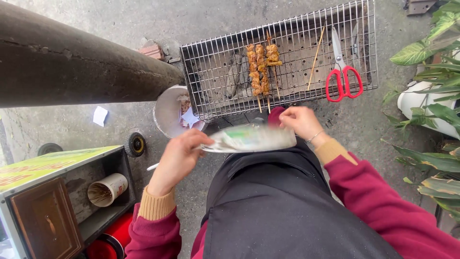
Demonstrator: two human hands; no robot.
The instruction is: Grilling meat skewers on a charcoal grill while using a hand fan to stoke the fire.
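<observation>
At the bottom of the frame a dark apron [287, 211] covers the person's lap, with red sleeves running out to either side. Just above it, in the middle of the frame, both hands hold a flat, blurred fan [251, 138] of pale, greenish card. The left hand [179, 156] is closed on its left edge, the right hand [301, 122] closed on its right end, so the fan lies level between them, just below the grill's near edge.

At lower left stands a metal cart [57, 192] with a paper cup of skewers [106, 190] lying on its side in an open compartment.

Beyond the hands, a wire grill [297, 45] sits over charcoal on the concrete ground. Three meat skewers [261, 67] lie side by side on its mesh, a bare stick to their right, and red-handled scissors [342, 76] further right. A metal bowl [170, 111] rests beside the grill's left corner. Green leaves [438, 96] fill the right edge.
</observation>
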